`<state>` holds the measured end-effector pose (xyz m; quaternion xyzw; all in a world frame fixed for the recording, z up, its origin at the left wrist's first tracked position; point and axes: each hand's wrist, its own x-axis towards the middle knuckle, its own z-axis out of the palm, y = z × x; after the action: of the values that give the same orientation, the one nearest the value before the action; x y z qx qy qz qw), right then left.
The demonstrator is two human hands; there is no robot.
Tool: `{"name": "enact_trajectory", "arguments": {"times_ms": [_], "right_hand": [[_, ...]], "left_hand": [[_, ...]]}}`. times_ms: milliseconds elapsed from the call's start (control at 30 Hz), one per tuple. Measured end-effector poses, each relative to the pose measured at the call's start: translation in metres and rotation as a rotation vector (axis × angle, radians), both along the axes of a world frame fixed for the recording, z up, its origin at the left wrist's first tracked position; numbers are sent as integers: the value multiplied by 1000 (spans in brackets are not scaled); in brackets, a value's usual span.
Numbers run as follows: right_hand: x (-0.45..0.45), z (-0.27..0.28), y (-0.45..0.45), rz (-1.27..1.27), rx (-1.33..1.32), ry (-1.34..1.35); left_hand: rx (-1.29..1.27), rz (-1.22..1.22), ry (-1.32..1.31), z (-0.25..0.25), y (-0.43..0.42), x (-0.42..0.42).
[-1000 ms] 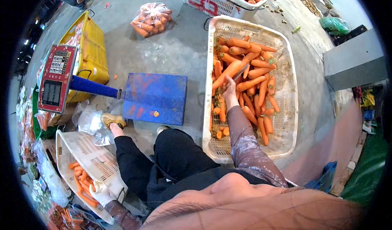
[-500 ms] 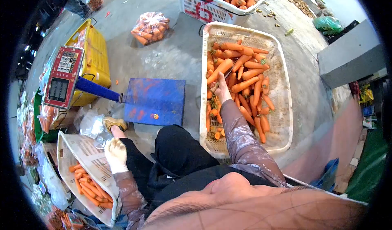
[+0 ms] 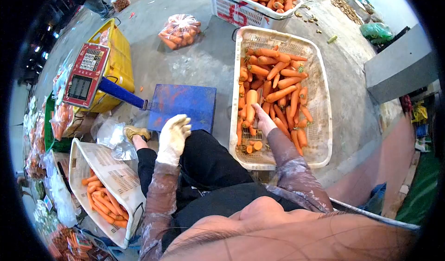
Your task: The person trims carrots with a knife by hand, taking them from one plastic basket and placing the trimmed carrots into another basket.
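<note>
My left hand (image 3: pixel 174 138), in a whitish glove, is raised over my knee near the blue scale platform (image 3: pixel 185 104); its fingers are loosely curved with nothing in them. Bare, my right hand (image 3: pixel 264 120) is over the big white crate (image 3: pixel 321 136) of carrots. Its fingers are closed on what looks like a knife, whose thin blade (image 3: pixel 259 93) shows only in part; the handle is hidden. Right beside the blade and fingertips lies a thick carrot (image 3: pixel 251 104). Cut carrot pieces (image 3: pixel 254 147) are at the crate's near left corner.
At lower left, a tilted white crate (image 3: pixel 104 168) holds carrots. The scale's red display (image 3: pixel 86 75) stands by a yellow crate (image 3: pixel 121 71). Farther off are a bag of carrots (image 3: pixel 181 31) and another full white crate (image 3: pixel 232 11). A person's legs (image 3: pixel 97 3) show at upper left.
My left hand has risen from the carrots in the tilted crate and moved right, over my knee. My right hand has moved down slightly, and the thick carrot now lies more upright in view.
</note>
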<state>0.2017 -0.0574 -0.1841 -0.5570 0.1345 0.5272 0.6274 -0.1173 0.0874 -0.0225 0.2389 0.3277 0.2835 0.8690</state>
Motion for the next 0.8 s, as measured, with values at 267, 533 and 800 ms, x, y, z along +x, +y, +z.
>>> {"name": "enact_trajectory", "arguments": {"times_ms": [267,533,800], "right_hand": [[-41,150,-89,338,184,-391],[-79,189,-141,415,308,-741],[-83,184,-99,123,90,-985]], "left_hand": [[-65,-368,247,-6,-49,152],[150,-640,-286,-18,-102,191],[-92,-613,-507,0,-87,157]]}}
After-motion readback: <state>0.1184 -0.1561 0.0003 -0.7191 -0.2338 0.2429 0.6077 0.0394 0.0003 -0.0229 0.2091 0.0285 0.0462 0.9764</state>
